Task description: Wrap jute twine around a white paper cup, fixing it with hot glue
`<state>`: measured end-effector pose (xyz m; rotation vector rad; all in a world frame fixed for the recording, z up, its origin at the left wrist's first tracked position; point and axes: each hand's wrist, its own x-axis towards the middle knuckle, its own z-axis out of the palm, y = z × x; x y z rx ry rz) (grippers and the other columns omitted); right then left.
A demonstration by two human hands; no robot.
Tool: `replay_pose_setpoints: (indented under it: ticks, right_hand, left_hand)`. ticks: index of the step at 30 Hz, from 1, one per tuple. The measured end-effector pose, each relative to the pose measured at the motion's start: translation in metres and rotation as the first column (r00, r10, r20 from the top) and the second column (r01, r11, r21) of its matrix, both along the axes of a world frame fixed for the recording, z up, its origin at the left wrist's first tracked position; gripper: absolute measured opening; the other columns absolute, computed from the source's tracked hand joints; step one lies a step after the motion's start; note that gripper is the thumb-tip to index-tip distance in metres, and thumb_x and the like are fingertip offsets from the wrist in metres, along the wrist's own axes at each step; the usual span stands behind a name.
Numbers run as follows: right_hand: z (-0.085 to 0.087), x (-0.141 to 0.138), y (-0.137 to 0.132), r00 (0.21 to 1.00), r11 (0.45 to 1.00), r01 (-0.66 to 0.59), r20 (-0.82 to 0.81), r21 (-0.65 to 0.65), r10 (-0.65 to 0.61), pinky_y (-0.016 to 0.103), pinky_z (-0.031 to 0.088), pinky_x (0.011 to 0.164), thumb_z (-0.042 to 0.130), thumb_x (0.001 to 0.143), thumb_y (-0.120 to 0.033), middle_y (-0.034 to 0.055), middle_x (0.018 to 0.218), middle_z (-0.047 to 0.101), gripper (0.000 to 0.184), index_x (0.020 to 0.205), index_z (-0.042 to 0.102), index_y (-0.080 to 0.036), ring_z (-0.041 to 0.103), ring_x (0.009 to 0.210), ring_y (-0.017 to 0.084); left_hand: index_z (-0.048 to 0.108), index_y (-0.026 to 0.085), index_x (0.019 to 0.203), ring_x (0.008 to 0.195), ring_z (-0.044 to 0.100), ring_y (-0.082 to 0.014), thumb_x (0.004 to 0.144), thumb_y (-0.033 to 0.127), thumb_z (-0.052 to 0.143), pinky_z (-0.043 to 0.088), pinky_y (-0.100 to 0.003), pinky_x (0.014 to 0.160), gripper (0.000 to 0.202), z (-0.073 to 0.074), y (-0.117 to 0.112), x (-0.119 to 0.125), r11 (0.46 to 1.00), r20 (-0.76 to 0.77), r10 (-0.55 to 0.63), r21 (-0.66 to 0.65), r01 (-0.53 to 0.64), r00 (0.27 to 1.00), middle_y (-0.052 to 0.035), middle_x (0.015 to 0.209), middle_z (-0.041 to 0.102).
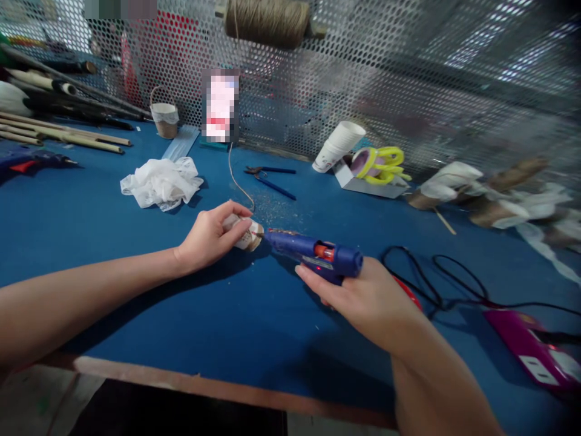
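Note:
My left hand is closed round a paper cup lying on its side, with brownish twine round the end that faces right. In my right hand is a blue glue gun, its nozzle at the twine-wrapped end of the cup. Whether the nozzle touches the cup I cannot tell. A thin strand of twine runs down from the spool of twine to the cup. My fingers hide much of the cup's side.
Blue-handled pliers lie behind the cup, crumpled white fabric to the left. Stacked paper cups and a box stand at the back. A black cord and purple power strip lie right. A small basket stands back left.

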<state>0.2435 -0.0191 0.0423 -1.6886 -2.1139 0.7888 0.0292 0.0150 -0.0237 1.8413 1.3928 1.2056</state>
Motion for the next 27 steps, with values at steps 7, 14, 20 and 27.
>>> replay_pose_setpoints:
  ticks: [7,14,20,27]
  right_hand:
    - [0.0,0.0,0.001,1.0,0.999,0.014,0.003,-0.033,-0.014,0.027,0.037,0.042,0.058,0.075,-0.039,-0.0037,0.042,0.051,0.026,0.057,0.051,-0.022,0.048,0.04,0.013]
    - [0.002,-0.002,0.006,0.995,0.991,0.081,-0.05,-0.107,-0.087,0.025,0.038,0.043,0.06,0.074,-0.04,-0.0034,0.044,0.051,0.021,0.063,0.055,-0.022,0.046,0.042,0.012]
    - [-0.001,0.0,0.013,0.994,0.993,0.038,-0.1,-0.115,-0.05,0.024,0.039,0.044,0.059,0.075,-0.038,-0.0035,0.047,0.052,0.021,0.064,0.053,-0.022,0.049,0.043,0.011]
    - [0.001,0.0,0.008,0.988,0.984,0.06,-0.131,-0.167,-0.082,0.024,0.038,0.042,0.061,0.073,-0.038,-0.0042,0.046,0.051,0.018,0.067,0.056,-0.022,0.048,0.042,0.012]
  left_hand:
    - [0.065,0.014,0.092,0.062,0.058,-0.0114,0.082,0.03,0.055,0.043,-0.022,0.058,0.021,0.0,0.0,0.0,1.0,0.007,-0.006,0.015,0.005,1.0,-0.0032,0.078,0.069]
    - [0.064,0.014,0.094,0.06,0.057,-0.0109,0.084,0.031,0.054,0.042,-0.021,0.057,0.023,-0.002,-0.001,-0.002,0.999,-0.002,-0.031,0.03,0.031,1.0,-0.0028,0.077,0.068]
    - [0.063,0.014,0.094,0.066,0.06,-0.0121,0.085,0.03,0.054,0.044,-0.022,0.06,0.021,-0.005,0.0,-0.004,0.998,-0.005,-0.044,0.053,0.044,0.999,-0.0035,0.08,0.069]
    - [0.064,0.013,0.093,0.066,0.061,-0.0127,0.084,0.029,0.055,0.045,-0.022,0.061,0.02,-0.006,0.0,-0.003,0.997,-0.004,-0.046,0.066,0.046,0.999,-0.0035,0.079,0.069]
